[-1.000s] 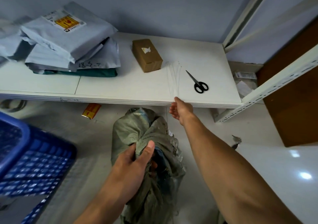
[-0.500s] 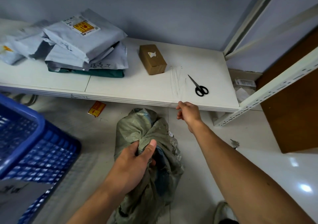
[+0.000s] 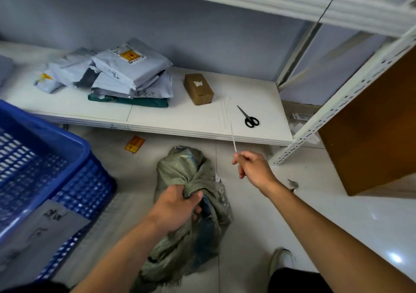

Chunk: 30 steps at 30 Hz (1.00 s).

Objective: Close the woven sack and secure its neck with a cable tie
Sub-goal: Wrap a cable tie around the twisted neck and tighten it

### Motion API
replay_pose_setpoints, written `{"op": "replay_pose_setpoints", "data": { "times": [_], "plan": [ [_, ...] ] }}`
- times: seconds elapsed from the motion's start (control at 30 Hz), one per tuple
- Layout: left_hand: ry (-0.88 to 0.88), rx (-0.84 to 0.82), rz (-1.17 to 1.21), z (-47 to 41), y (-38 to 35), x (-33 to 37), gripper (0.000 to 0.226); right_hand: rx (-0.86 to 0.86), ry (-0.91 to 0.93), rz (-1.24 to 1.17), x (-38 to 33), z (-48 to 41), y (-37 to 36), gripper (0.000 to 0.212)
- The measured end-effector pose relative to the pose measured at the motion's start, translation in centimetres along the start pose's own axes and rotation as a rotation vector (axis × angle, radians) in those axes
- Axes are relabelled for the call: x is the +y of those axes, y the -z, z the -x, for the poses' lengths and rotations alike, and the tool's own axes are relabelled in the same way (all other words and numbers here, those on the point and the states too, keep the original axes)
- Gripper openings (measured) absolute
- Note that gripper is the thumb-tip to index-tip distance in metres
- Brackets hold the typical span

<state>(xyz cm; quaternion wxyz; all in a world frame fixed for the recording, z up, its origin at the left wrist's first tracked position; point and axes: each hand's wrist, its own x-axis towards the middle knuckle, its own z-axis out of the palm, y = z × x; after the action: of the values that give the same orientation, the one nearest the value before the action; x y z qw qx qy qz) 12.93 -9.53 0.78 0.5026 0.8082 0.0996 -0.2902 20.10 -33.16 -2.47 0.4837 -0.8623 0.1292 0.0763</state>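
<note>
Meanwhile the left hand [image 3: 174, 209] clamps the grey-green woven sack's [image 3: 193, 204] bunched neck on the floor; the right hand [image 3: 253, 168] pinches a thin white cable tie [image 3: 233, 138]. Loosened fingers could reopen the neck before the tie loops it.

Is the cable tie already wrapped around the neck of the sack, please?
No, the right hand holds the cable tie in the air, apart from the sack gripped by the left hand.

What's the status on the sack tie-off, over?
Left hand gripping bunched sack neck. Right hand pinching one cable tie, off the shelf. Tie not yet around the neck. Nothing between them.
</note>
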Motion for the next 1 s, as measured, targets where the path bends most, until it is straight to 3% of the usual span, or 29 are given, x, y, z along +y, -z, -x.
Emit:
{"op": "replay_pose_setpoints", "data": {
  "times": [0.2,0.53,0.63,0.77,0.87,1.0],
  "plan": [
    [-0.123,-0.089,-0.091,3.5,-1.3,-2.9,0.019,-0.138,0.07,0.035,-1.6,11.0,0.3,0.024],
    [-0.13,0.006,-0.092,11.8,-1.1,-2.9,0.023,-0.207,0.071,-0.036,-3.4,25.7,-1.2,0.021],
    [-0.11,0.053,-0.001,14.4,-2.4,-3.5,0.035,-0.222,0.075,0.006,-2.5,28.6,-2.3,0.021],
    [-0.016,0.175,0.328,16.6,-3.2,-4.2,0.061,-0.195,0.124,0.051,-2.0,30.9,-2.7,0.019],
    [0.039,0.155,0.503,19.1,-3.5,-3.7,0.054,-0.217,0.156,0.058,-2.5,31.9,-2.0,0.019],
    [0.056,0.108,0.521,21.2,-4.0,-4.0,0.043,-0.303,0.196,0.099,-3.1,33.1,-1.7,0.016]
  ]
}}
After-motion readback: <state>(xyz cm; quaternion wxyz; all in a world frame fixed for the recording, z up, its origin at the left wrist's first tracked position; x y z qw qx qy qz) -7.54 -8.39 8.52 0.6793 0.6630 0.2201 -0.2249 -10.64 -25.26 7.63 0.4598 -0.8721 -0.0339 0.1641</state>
